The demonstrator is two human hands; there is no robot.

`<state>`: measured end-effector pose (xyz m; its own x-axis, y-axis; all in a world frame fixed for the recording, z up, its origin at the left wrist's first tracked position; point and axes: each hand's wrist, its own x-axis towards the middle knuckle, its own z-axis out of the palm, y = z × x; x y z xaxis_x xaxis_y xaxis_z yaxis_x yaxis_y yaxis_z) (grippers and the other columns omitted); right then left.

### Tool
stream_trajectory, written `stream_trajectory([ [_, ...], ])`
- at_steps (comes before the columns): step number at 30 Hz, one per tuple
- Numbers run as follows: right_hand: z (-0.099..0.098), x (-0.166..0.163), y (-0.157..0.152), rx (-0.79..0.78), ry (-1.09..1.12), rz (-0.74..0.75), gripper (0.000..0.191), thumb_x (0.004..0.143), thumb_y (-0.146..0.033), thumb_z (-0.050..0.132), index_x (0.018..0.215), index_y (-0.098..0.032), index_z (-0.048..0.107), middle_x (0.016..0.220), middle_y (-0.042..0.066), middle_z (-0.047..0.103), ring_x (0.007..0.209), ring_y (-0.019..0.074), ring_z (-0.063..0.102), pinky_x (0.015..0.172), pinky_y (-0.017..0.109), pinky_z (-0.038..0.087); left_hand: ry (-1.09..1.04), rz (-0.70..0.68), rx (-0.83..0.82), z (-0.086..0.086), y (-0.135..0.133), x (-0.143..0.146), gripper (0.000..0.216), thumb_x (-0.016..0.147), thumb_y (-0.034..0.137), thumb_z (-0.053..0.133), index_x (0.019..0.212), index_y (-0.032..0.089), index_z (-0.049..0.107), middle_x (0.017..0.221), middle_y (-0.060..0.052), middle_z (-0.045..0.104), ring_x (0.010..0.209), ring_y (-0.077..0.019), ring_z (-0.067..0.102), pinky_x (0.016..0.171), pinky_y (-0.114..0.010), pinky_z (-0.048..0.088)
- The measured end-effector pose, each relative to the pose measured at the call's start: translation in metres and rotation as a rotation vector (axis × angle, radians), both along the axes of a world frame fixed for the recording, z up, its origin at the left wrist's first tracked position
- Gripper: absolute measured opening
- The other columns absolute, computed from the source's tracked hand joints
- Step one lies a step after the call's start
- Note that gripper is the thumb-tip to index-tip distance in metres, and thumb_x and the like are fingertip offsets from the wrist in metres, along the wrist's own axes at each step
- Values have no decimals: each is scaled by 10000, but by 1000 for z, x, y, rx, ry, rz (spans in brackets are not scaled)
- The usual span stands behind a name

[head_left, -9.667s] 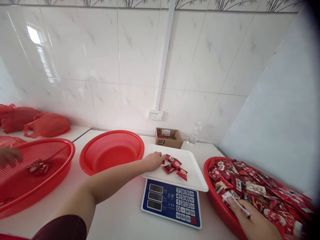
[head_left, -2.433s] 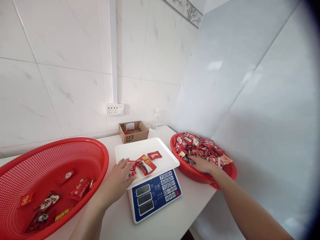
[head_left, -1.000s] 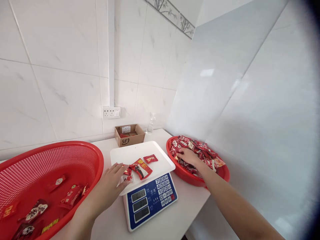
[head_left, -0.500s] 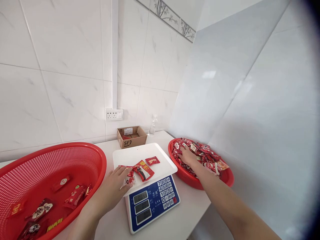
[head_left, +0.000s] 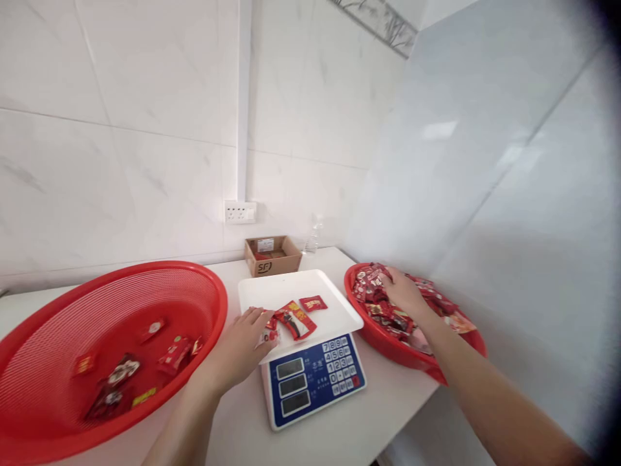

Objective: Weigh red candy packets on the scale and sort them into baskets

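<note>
My left hand rests over the left edge of the scale's white tray, fingers stretched out and touching the small packets there. Several red snack packets lie on that tray, one with a yellow and dark print. Below it sits the blue keypad panel of the weighing scale. On the right, my right hand reaches into a red basket heaped with red packets. Its fingers are closed on a red snack packet at the top of the heap; the fingertips are partly hidden.
A large red mesh basket stands on the left with several packets at its bottom. Behind the scale are an open cardboard box and a clear plastic bottle. A wall socket is above the table.
The view has shifted, so things sit farther right. My right hand has moved within the right basket and closed on a packet. My left hand stays at the tray's edge.
</note>
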<state>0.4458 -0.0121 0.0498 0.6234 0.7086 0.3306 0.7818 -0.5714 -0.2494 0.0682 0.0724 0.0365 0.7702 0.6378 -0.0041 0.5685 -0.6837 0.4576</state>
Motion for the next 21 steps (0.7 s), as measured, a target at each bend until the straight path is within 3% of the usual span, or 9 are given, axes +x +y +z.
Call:
stream_trajectory([
  [2, 0, -18, 8, 86, 80, 153, 361, 873, -316, 362, 1139, -175, 560, 1129, 100, 623, 1050, 236, 552, 901, 361, 405, 10, 30, -1, 1, -1, -1, 572, 881, 399, 381, 1392, 152, 309, 1458, -103, 321, 1356, -249, 241, 1080, -419, 234],
  [5, -2, -57, 22, 184, 362, 362, 302, 831, -340, 440, 1037, -200, 611, 976, 59, 671, 837, 202, 616, 768, 327, 470, 49, 81, -5, 2, -1, -2, 587, 881, 362, 385, 1411, 140, 264, 1467, -111, 299, 1363, -257, 220, 1078, -430, 228],
  [8, -4, -98, 35, 165, 664, 455, 338, 806, -360, 489, 1074, -187, 601, 879, 42, 678, 673, 162, 609, 625, 284, 481, 41, 87, 20, -1, 2, -3, 554, 871, 332, 404, 1388, 156, 316, 1443, -102, 348, 1342, -252, 267, 1072, -415, 240],
  [11, -10, -127, 50, 150, 848, 538, 387, 816, -373, 482, 1143, -185, 566, 924, 44, 673, 724, 159, 620, 630, 282, 492, -14, 59, 47, -8, 6, -1, 485, 863, 313, 413, 1330, 184, 402, 1381, -85, 439, 1286, -233, 362, 1058, -380, 269],
  [13, -14, -138, 57, 127, 836, 576, 410, 825, -353, 473, 1193, -184, 535, 995, 56, 661, 813, 167, 624, 716, 308, 498, -45, 33, 59, -14, 9, 1, 452, 861, 294, 413, 1302, 198, 429, 1346, -72, 477, 1265, -226, 388, 1053, -369, 278],
  [16, -20, -148, 59, 72, 611, 621, 414, 810, -300, 499, 1202, -175, 542, 1108, 85, 628, 964, 190, 595, 877, 355, 448, -52, 23, 70, -21, 11, 5, 454, 861, 301, 422, 1305, 207, 421, 1364, -65, 460, 1308, -245, 326, 1067, -397, 256],
  [21, -24, -163, 41, -126, 397, 919, 341, 798, -278, 518, 1120, -235, 622, 1180, 46, 610, 1124, 213, 516, 982, 382, 371, -70, 25, 72, -27, 15, 7, 494, 873, 355, 427, 1345, 218, 376, 1398, -54, 423, 1342, -256, 267, 1078, -413, 243],
])
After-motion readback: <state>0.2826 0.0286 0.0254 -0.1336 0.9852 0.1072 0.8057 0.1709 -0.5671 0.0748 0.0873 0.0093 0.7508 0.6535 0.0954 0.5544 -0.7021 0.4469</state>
